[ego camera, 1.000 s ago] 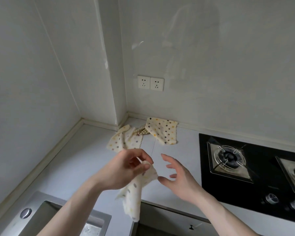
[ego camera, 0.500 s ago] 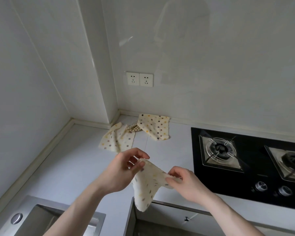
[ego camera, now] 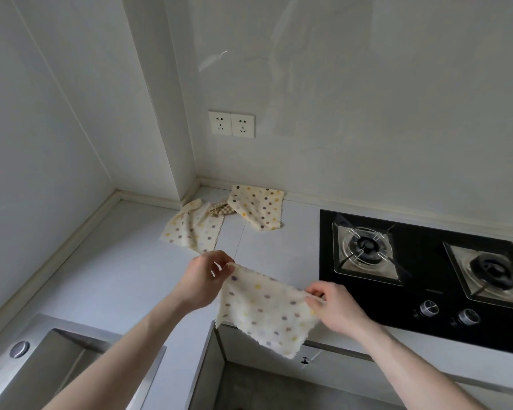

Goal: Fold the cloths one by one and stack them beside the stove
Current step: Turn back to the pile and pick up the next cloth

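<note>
A cream cloth with coloured dots (ego camera: pixel 264 309) hangs spread out above the counter's front edge. My left hand (ego camera: pixel 205 279) pinches its upper left corner and my right hand (ego camera: pixel 333 309) pinches its upper right corner. Two more dotted cloths lie crumpled at the back of the counter, one (ego camera: pixel 194 227) by the wall corner and one (ego camera: pixel 258 210) against the back wall. A small checked cloth (ego camera: pixel 219 209) peeks out between them. The black gas stove (ego camera: pixel 421 279) sits to the right of the held cloth.
A steel sink (ego camera: pixel 42 368) is at the lower left. The grey counter (ego camera: pixel 125 273) runs from the sink to the stove. Two wall sockets (ego camera: pixel 231 124) sit above the cloths. Stove knobs (ego camera: pixel 427 307) face the front edge.
My right hand took hold of the cloth that hung bunched from my left hand. Both hands moved apart and the cloth now hangs spread flat between them.
</note>
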A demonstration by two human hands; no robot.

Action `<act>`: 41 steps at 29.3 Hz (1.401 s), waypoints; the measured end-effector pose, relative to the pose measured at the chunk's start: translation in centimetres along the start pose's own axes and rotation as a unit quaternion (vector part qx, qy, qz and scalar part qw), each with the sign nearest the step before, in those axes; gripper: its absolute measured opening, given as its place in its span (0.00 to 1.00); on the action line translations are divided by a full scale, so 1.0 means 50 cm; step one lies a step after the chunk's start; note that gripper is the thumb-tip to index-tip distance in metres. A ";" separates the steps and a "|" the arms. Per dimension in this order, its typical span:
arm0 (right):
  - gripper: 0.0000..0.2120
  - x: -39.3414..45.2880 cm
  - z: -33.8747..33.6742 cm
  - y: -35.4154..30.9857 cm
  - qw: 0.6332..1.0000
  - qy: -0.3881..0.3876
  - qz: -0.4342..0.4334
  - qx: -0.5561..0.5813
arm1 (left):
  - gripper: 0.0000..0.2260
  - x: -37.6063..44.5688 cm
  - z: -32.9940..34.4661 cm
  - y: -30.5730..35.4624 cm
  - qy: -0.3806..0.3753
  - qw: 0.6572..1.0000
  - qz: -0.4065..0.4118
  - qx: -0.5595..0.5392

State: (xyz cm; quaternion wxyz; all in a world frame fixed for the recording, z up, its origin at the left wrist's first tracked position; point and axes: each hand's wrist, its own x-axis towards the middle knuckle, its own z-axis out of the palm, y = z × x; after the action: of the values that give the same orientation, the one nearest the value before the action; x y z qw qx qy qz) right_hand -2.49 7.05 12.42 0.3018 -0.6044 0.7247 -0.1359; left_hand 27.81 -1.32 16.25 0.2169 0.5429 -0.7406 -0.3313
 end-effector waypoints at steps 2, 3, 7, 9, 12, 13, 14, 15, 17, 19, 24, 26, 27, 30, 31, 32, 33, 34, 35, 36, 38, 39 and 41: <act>0.03 0.017 -0.037 0.001 0.999 0.037 -0.002 0.009 | 0.06 0.021 0.004 0.021 0.015 1.000 -0.012 0.024; 0.03 0.024 -0.058 -0.001 0.998 0.058 -0.006 0.015 | 0.06 0.031 0.002 0.036 0.028 0.999 -0.013 0.031; 0.04 0.044 -0.147 -0.016 0.982 0.174 -0.044 0.051 | 0.06 0.062 -0.013 0.113 0.105 0.994 0.015 -0.039; 0.03 0.041 -0.187 -0.022 0.969 0.225 -0.074 0.076 | 0.06 0.063 -0.023 0.153 0.131 0.987 0.029 -0.092; 0.02 0.012 -0.225 -0.017 0.958 0.244 -0.114 0.100 | 0.06 0.048 -0.023 0.187 0.148 0.978 0.047 -0.136; 0.02 0.000 -0.228 -0.009 0.957 0.241 -0.125 0.101 | 0.06 0.040 -0.016 0.187 0.150 0.978 0.048 -0.137; 0.02 -0.011 -0.226 0.002 0.959 0.234 -0.132 0.095 | 0.05 0.030 -0.005 0.184 0.150 0.979 0.046 -0.131; 0.02 -0.020 -0.218 0.018 0.962 0.222 -0.136 0.086 | 0.05 0.020 0.011 0.173 0.148 0.981 0.042 -0.119; 0.04 -0.032 -0.183 0.061 0.971 0.185 -0.131 0.072 | 0.05 -0.006 0.055 0.145 0.127 0.988 0.032 -0.083; 0.05 -0.037 -0.135 0.116 0.982 0.146 -0.109 0.051 | 0.04 -0.031 0.108 0.108 0.088 0.995 0.004 -0.045; 0.07 -0.043 0.009 0.265 0.999 0.050 0.007 -0.017 | 0.05 -0.087 0.260 0.016 -0.027 0.992 -0.097 0.081; 0.08 -0.056 0.060 0.310 0.998 0.032 0.046 -0.015 | 0.06 -0.111 0.316 -0.007 -0.055 0.982 -0.142 0.110; 0.08 -0.064 0.081 0.328 0.998 0.028 0.057 -0.017 | 0.06 -0.123 0.338 -0.014 -0.066 0.978 -0.159 0.116; 0.09 -0.084 0.117 0.360 0.997 0.016 0.070 -0.031 | 0.10 -0.149 0.384 -0.024 -0.096 0.970 -0.175 0.141; 0.08 -0.090 0.122 0.366 0.997 0.013 0.072 -0.026 | 0.11 -0.156 0.392 -0.024 -0.101 0.967 -0.176 0.151; 0.08 -0.095 0.125 0.372 0.997 0.011 0.074 -0.019 | 0.12 -0.162 0.398 -0.024 -0.105 0.965 -0.181 0.157; 0.07 -0.099 0.126 0.376 0.997 0.009 0.077 -0.013 | 0.11 -0.166 0.403 -0.024 -0.103 0.964 -0.185 0.158; 0.06 -0.102 0.126 0.380 0.997 0.009 0.079 -0.008 | 0.10 -0.167 0.405 -0.025 -0.101 0.964 -0.191 0.158; 0.05 -0.105 0.125 0.384 0.997 0.008 0.080 -0.003 | 0.09 -0.168 0.408 -0.026 -0.098 0.963 -0.193 0.158; 0.05 -0.106 0.126 0.389 0.997 0.010 0.082 0.003 | 0.08 -0.169 0.410 -0.025 -0.096 0.963 -0.195 0.160; 0.05 -0.110 0.125 0.398 0.996 0.014 0.089 0.013 | 0.08 -0.170 0.413 -0.026 -0.090 0.963 -0.193 0.163; 0.05 -0.113 0.124 0.401 0.995 0.016 0.093 0.015 | 0.08 -0.169 0.415 -0.029 -0.086 0.964 -0.191 0.163; 0.06 -0.115 0.123 0.407 0.995 0.017 0.099 0.022 | 0.09 -0.171 0.419 -0.030 -0.080 0.966 -0.190 0.154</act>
State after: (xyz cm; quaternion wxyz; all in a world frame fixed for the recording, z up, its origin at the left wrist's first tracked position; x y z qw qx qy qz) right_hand -14.43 18.30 -2.25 0.3148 -0.5202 0.7829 -0.1316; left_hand 17.27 11.85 1.12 0.0037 0.6718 -0.6812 -0.2909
